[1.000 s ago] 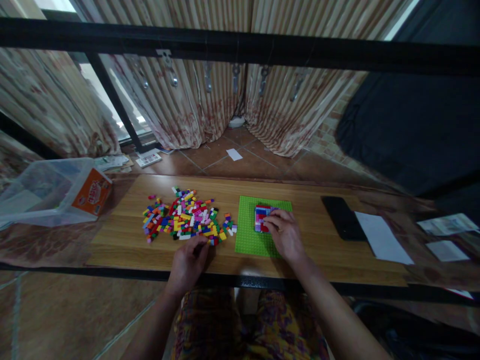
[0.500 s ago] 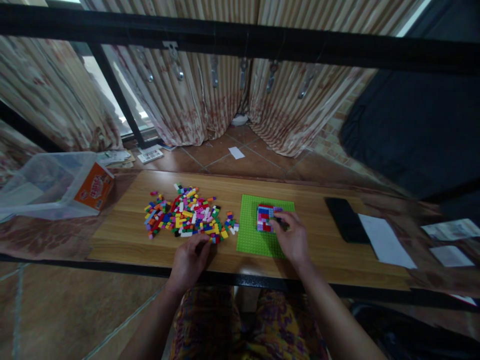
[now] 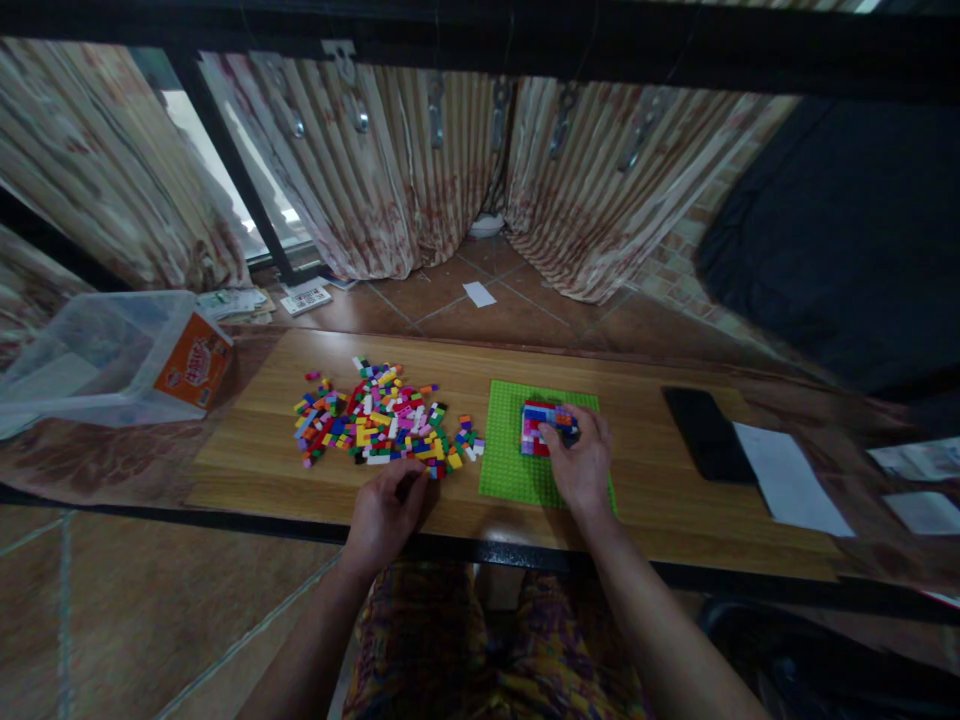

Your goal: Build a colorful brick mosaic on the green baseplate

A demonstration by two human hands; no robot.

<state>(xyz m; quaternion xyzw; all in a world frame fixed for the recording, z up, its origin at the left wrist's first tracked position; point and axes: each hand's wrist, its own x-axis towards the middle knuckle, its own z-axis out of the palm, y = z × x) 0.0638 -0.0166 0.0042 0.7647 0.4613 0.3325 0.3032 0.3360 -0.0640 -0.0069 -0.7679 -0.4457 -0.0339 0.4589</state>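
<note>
A green studded baseplate lies on the wooden board, bearing a small block of toy bricks in red, blue, purple and white. My right hand is closed around the right side of this block, thumb in front and fingers behind; its fingers cover part of it. My left hand rests at the near edge of a pile of loose toy bricks. Its fingers are curled together, fingertips against a few small bricks; whether one is pinched between them I cannot make out.
A clear plastic box with an orange label stands at the left. Right of the baseplate lie a black phone-like slab and a white sheet. A dark bar crosses above, with striped curtains behind.
My right hand's fingers have shifted over the block's back right and closed more around it. My left hand stays by the pile's near edge. The whole view has moved slightly.
</note>
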